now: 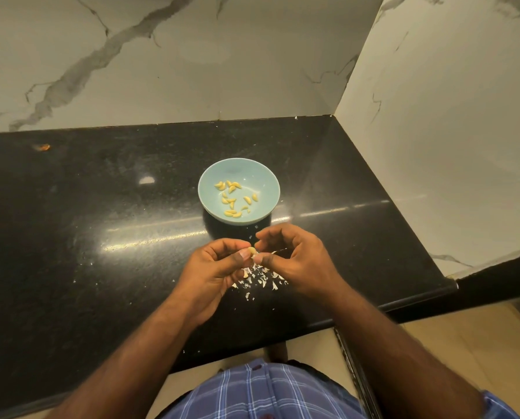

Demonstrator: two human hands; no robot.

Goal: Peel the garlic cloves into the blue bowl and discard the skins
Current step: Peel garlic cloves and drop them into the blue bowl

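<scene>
**Where everything is sitting on the counter**

I am looking down at the counter, which is running into a corner where the back wall is meeting the right wall. The bowl is standing on the counter ahead of my hands, with the peeled cloves lying inside it. My left hand and right hand are meeting just in front of the bowl, pinching one clove between them. The skins are lying scattered on the counter right beneath both hands.
</scene>
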